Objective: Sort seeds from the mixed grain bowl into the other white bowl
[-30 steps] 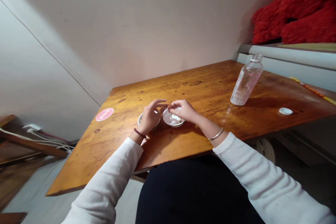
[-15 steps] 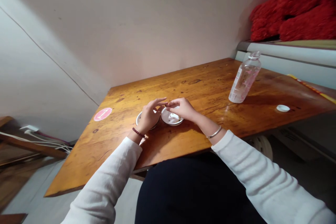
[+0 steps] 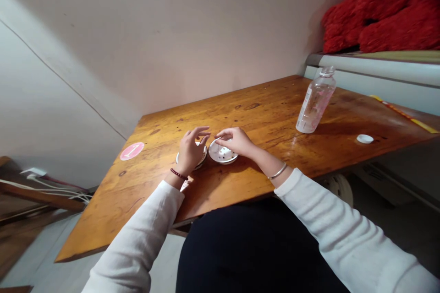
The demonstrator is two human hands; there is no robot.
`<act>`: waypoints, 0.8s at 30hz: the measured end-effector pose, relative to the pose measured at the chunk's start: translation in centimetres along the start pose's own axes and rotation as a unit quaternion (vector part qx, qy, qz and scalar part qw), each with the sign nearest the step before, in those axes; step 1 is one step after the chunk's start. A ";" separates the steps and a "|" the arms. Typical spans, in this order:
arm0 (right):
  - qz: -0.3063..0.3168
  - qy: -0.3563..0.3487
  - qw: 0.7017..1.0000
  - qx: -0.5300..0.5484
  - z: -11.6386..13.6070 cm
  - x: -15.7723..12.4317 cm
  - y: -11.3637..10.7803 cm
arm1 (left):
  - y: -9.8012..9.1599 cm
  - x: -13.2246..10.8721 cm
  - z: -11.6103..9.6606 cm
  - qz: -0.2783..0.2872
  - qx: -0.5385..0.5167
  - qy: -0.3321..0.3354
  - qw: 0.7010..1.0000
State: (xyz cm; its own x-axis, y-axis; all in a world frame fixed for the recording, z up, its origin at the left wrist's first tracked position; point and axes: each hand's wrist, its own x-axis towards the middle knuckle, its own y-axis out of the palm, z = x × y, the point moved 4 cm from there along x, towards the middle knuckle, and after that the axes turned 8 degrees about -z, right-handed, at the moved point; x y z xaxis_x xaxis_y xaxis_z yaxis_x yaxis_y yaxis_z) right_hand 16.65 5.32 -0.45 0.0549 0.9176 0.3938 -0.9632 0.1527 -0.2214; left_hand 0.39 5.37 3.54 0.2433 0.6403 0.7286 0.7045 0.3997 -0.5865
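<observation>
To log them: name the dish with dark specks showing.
The right dish, by the right hand: specks show inside; the left dish sits mostly hidden under the left hand.

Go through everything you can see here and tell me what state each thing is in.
Left white dish, on the table, mostly hidden by the hand over it.
Right white dish, on the table, dark specks inside.
Left hand, half open, curved over the left dish.
Right hand, pinched together above the right dish.
Clear plastic bottle, upright, looks empty.
White cap, lying flat on the table.
</observation>
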 end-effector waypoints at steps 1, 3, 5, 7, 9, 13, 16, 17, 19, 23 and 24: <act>0.000 -0.001 1.000 -0.006 0.1 0.0 0.0 | -0.3 0.1 0.3 -0.001 0.030 -0.005 1.000; 0.001 -0.003 1.000 -0.016 0.2 0.0 -0.1 | -1.1 0.5 1.1 0.019 0.091 -0.016 0.996; 0.006 -0.005 1.000 -0.020 0.2 0.0 0.0 | -1.8 0.8 2.1 0.076 0.140 -0.020 0.987; 0.007 -0.005 1.000 -0.021 0.0 0.0 0.1 | -2.3 0.9 3.3 0.142 0.162 -0.032 0.976; 0.003 -0.005 1.000 -0.024 -0.1 0.1 0.1 | -2.4 0.8 4.2 0.202 0.172 -0.044 0.963; -0.003 -0.006 0.999 -0.039 -0.1 0.1 0.1 | -1.7 0.2 4.6 0.255 0.171 -0.025 0.951; 0.002 -0.002 0.999 -0.042 -0.2 0.1 0.1 | -1.5 -0.1 4.7 0.251 0.186 -0.024 0.950; 0.003 0.000 0.999 -0.042 -0.2 0.1 0.1 | -1.5 -0.1 4.8 0.251 0.189 -0.030 0.949; 0.004 0.005 0.999 -0.042 -0.3 0.1 0.1 | -1.6 0.1 4.8 0.246 0.176 -0.039 0.952; -0.002 0.002 0.999 -0.041 -0.1 0.0 0.0 | -1.3 0.8 3.8 0.195 0.024 -0.048 0.979; -0.005 -0.002 0.999 -0.040 0.0 0.0 0.0 | -1.1 1.0 3.3 0.178 -0.042 -0.058 0.982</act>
State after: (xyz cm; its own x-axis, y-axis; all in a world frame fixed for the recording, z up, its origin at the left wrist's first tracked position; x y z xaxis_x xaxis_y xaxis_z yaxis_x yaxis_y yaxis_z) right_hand 16.64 5.30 -0.45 0.0632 0.9148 0.3990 -0.9387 0.1902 -0.2874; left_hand -2.38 7.73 3.75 0.4100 0.8013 0.4357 0.6419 0.0859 -0.7619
